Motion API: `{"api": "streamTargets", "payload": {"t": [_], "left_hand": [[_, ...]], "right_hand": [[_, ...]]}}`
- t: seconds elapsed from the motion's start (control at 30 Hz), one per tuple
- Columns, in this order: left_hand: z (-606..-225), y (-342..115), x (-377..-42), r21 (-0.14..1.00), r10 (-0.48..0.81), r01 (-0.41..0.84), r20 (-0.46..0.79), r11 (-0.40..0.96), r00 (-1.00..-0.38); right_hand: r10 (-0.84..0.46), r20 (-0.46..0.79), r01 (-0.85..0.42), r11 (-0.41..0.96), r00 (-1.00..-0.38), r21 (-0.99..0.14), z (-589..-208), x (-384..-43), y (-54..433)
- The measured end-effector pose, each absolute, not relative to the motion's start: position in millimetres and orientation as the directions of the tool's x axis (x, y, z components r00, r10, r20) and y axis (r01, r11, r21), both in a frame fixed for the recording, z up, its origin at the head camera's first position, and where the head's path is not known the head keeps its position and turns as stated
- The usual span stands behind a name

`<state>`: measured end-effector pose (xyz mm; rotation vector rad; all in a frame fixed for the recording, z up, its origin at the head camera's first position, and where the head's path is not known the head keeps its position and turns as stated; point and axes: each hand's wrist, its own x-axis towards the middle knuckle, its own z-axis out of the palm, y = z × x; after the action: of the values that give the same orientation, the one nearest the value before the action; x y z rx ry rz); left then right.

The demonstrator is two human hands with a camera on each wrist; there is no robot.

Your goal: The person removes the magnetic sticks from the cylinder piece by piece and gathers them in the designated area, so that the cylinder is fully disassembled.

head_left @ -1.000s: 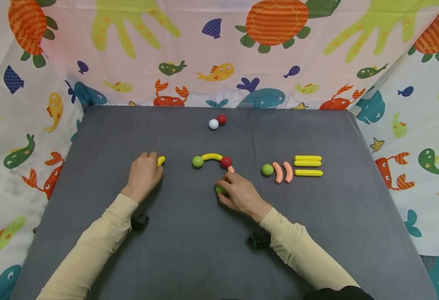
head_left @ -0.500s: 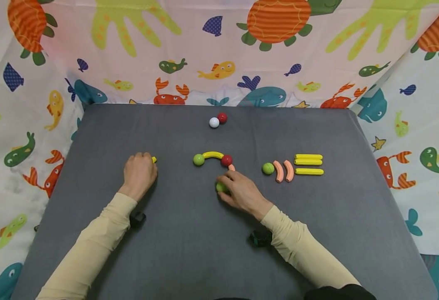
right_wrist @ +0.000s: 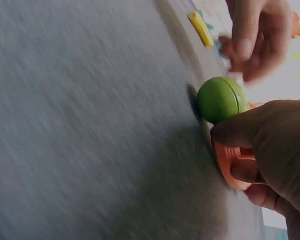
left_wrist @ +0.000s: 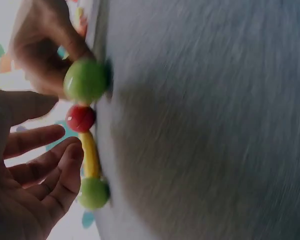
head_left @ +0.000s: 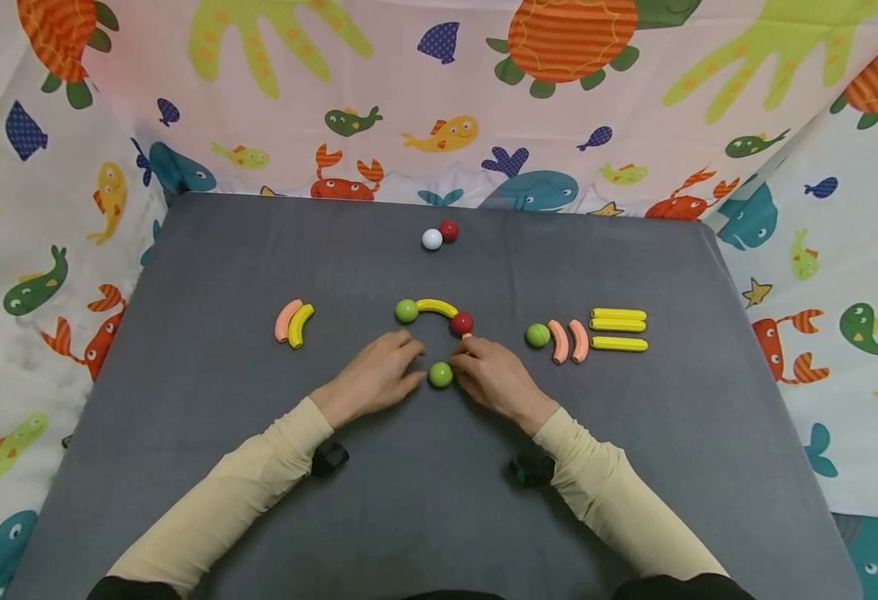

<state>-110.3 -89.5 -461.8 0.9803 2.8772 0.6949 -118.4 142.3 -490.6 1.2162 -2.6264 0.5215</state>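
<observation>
My left hand (head_left: 374, 377) hovers just left of a green ball (head_left: 441, 375), its fingers relaxed and holding nothing. Beside that ball, my right hand (head_left: 494, 379) pinches a pink curved piece (right_wrist: 224, 159) between thumb and fingers; the hand hides most of it in the head view. Past its far end the chain goes on with a red ball (head_left: 462, 323), a yellow curved piece (head_left: 436, 307) and another green ball (head_left: 406, 311). In the left wrist view the fingers (left_wrist: 65, 165) are spread apart from the chain.
On the left lie a pink curved piece (head_left: 287, 321) and a yellow curved piece (head_left: 300, 326) side by side. To the right are a green ball (head_left: 538, 335), two pink curved pieces (head_left: 559, 342) and three yellow sticks (head_left: 619, 343). A white ball (head_left: 432, 239) and red ball (head_left: 449, 230) sit at the back.
My left hand has let go of the yellow curved piece beside the pink one and moved right towards the near green ball. My right hand has shifted slightly right, uncovering that ball.
</observation>
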Motion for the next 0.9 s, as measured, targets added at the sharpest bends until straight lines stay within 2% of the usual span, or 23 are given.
{"api": "streamTargets", "payload": {"t": [0.1,0.23,0.43,0.53,0.67,0.8,0.9], "left_hand": [[-467,-81,-108,0.404,0.629,0.612,0.106,0.680,-0.770],[-473,-76,-106,0.371,0.647,0.650,0.151,0.664,-0.747],[-475,-74,-107,0.388,0.638,0.650,0.179,0.653,-0.748],[-472,-79,-110,0.427,0.609,0.610,0.157,0.668,-0.777],[-460,-97,-123,0.493,0.509,0.497,0.123,0.714,-0.852],[-443,-115,-158,0.553,0.372,0.338,0.053,0.762,-0.927],[-438,-123,-193,0.568,0.290,0.234,-0.007,0.789,-0.957]], "right_hand": [[-0.698,0.349,-0.779,0.591,-0.625,-0.212,-493,-113,136],[-0.682,0.372,-0.771,0.605,-0.630,-0.197,-496,-109,131],[-0.665,0.392,-0.765,0.610,-0.635,-0.206,-497,-108,130],[-0.667,0.390,-0.767,0.607,-0.635,-0.211,-498,-108,131],[-0.673,0.391,-0.773,0.600,-0.628,-0.207,-498,-106,133],[-0.681,0.393,-0.780,0.590,-0.619,-0.206,-497,-105,135],[-0.681,0.393,-0.781,0.589,-0.618,-0.207,-498,-105,134]]}}
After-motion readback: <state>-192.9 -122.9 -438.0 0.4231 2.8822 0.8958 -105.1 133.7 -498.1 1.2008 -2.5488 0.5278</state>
